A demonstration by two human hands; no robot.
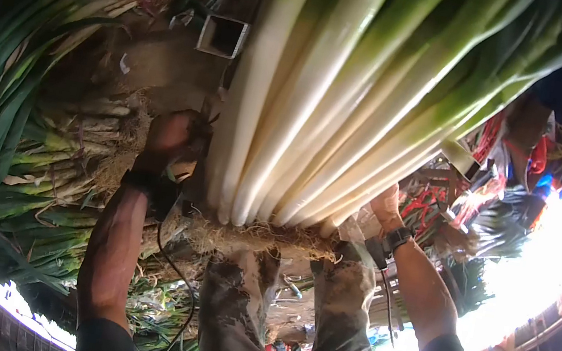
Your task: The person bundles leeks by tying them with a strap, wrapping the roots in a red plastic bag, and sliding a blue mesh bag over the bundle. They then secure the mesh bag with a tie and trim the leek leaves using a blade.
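Note:
A large bundle of leeks (310, 129) fills the middle of the view, close to the camera. Its white stems and fringe of roots (256, 238) point toward my legs, and the green tops rise to the upper right. In shadow at the bundle's left side, my left hand (181, 134) is curled against it, its fingertips hard to see. At the lower right, my right hand (385, 205) grips the other side, fingers partly hidden behind the stems. Next to it shows a clear, plastic-looking piece (355, 228). Both wrists wear dark bands with cables.
Piles of leeks (55, 162) lie along the left. A square metal frame end (223, 36) stands beyond my left hand. Red strings (429, 217) and coloured bags (555, 160) are at the right. Cables (184, 278) hang from my wrists beside my legs.

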